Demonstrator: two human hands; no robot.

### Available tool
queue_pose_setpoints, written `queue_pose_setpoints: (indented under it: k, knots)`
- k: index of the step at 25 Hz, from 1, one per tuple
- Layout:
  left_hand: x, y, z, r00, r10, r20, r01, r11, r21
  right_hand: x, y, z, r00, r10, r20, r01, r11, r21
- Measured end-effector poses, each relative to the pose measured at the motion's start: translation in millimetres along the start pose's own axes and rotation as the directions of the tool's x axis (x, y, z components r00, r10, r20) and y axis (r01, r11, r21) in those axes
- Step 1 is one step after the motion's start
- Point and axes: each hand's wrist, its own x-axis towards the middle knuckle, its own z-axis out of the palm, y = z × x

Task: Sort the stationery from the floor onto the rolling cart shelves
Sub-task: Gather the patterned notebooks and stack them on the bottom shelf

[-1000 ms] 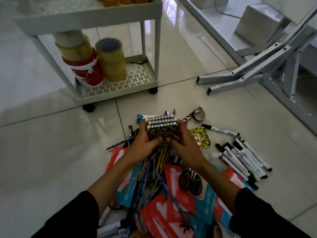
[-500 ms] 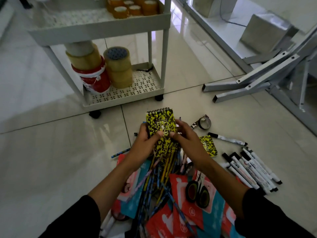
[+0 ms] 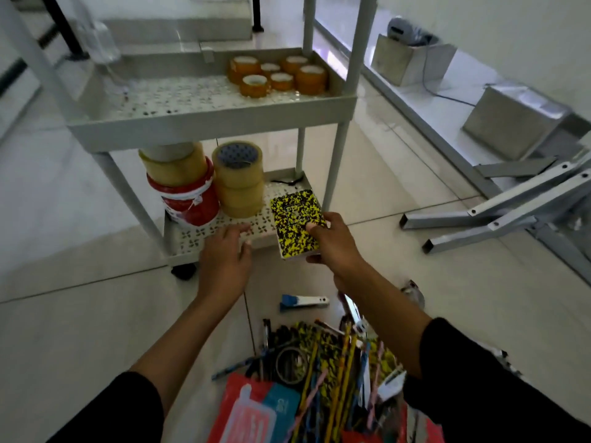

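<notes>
Tape rolls (image 3: 237, 179) fill the bottom shelf's (image 3: 224, 227) left; its right front lies free between the posts.

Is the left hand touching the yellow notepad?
Apart. The head view shows the left hand with cart shelf visible between it and the yellow notepad.

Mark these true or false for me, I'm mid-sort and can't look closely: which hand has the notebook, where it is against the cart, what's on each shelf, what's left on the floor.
1. The right hand grips the yellow-and-black notebook. True.
2. The left hand holds a roll of tape. False: it holds nothing, fingers extended toward the lower shelf.
3. The notebook already lies flat on the middle shelf. False: it is held in the hand at the lower shelf's front edge.
4. Small amber tape rolls sit on the upper shelf in view. True.
5. The floor pile is gone. False: pencils and red packets remain.
</notes>
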Motion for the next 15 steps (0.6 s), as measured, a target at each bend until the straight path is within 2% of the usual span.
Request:
queue_pose_setpoints:
  k: [2, 4, 9, 12, 15]
  knots:
    - [19.9, -19.6, 8.2, 0.999, 0.041, 0.025, -0.044, 0.991, 0.129, 29.2, -5.2, 20.8, 0.993, -0.07, -0.09, 0.055, 0.985, -0.165]
    - [33.1, -32.8, 14.1, 0.997, 0.062, 0.055, -0.07, 0.986, 0.152, 51.9, -10.9, 39.1, 0.975, -0.156, -0.157, 0.108, 0.954, -0.278]
    - [40.7, -50.7, 28.9, 0.992, 0.079, 0.1, -0.081, 0.997, 0.018, 92.9, -18.7, 58.9, 0.96, -0.2, -0.194, 0.079, 0.863, -0.499]
    - [43.0, -55.8, 35.1, 0.992, 0.081, 0.097, -0.079, 0.997, -0.024, 113.3, -17.7, 65.1, 0.971, -0.165, -0.175, 0.052, 0.855, -0.516]
    - [43.0, -58.8, 38.0, 0.993, 0.065, 0.099, -0.061, 0.997, -0.044, 124.7, -18.0, 60.9, 0.983, -0.059, -0.176, -0.019, 0.912, -0.41]
